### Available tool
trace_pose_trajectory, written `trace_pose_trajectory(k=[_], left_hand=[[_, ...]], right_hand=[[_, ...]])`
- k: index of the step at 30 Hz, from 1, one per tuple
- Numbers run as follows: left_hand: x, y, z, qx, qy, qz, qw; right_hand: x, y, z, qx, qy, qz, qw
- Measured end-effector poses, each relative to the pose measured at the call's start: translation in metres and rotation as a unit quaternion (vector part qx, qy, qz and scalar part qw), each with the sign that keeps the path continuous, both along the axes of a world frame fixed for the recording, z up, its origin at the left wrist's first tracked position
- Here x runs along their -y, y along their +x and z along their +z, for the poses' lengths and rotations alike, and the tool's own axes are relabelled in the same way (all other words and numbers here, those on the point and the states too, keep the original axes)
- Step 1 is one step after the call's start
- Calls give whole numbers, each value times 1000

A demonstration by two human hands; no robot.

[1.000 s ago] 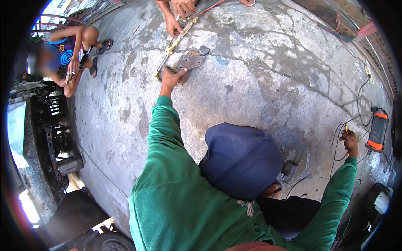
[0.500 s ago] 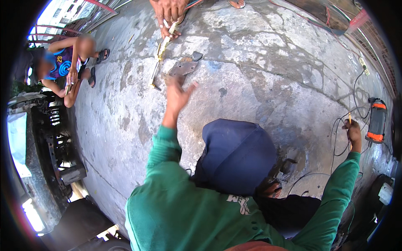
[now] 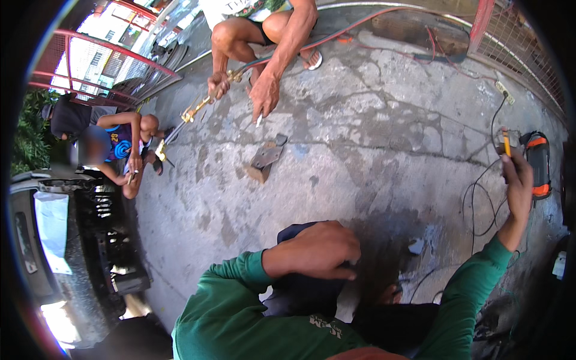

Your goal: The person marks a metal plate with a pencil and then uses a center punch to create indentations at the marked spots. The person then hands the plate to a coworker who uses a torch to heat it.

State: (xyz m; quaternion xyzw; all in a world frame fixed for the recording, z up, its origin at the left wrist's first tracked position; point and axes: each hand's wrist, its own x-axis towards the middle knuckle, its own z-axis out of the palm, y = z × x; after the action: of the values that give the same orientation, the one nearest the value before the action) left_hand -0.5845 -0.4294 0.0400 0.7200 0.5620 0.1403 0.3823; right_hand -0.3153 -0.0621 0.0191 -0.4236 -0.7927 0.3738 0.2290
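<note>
My left hand (image 3: 318, 249) rests over my bent knee, its fingers curled down with nothing seen in them. Off to the right, my right hand (image 3: 518, 177) is raised and grips a thin yellow pencil-like stick (image 3: 507, 143). On the concrete ahead lies a rusty metal plate with holes (image 3: 267, 155), beside a brown block (image 3: 257, 174) and a dark stone (image 3: 281, 139). Across from me, a co-worker holds a brass cutting torch (image 3: 195, 109) in one hand. That person's other hand (image 3: 264, 96) pinches a small white piece (image 3: 259, 121).
An orange-and-black machine (image 3: 542, 165) stands at the right, near black cable loops (image 3: 477, 207) and a socket strip (image 3: 505, 93). Red and green hoses (image 3: 336, 33) trail behind the co-worker. A second person (image 3: 120, 150) squats at the left by a vehicle (image 3: 72, 252).
My left hand has drawn back from beside the plate to my knee and curled. My right hand has lifted the yellow stick. The co-worker's torch has swung left, away from the plate.
</note>
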Motion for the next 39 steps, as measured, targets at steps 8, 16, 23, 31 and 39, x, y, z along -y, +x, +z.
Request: trace_pose_trajectory(k=[8,16,23,31,39], left_hand=[[48,40,46,-27,-120,107,987],[142,98,79,-105,-172,158,967],[219,159,97,-244,-165,130,947],[298,156,246,74,-238,382,890],[441,167,363,332,-503,513,612]], right_hand=[[102,47,70,-39,-186,-79,979],[360,92,141,284,-389,85,872],[384,141,263,178,-417,167,876],[357,258,327,362,-509,47,780],[409,322,392,356,-587,-29,727]])
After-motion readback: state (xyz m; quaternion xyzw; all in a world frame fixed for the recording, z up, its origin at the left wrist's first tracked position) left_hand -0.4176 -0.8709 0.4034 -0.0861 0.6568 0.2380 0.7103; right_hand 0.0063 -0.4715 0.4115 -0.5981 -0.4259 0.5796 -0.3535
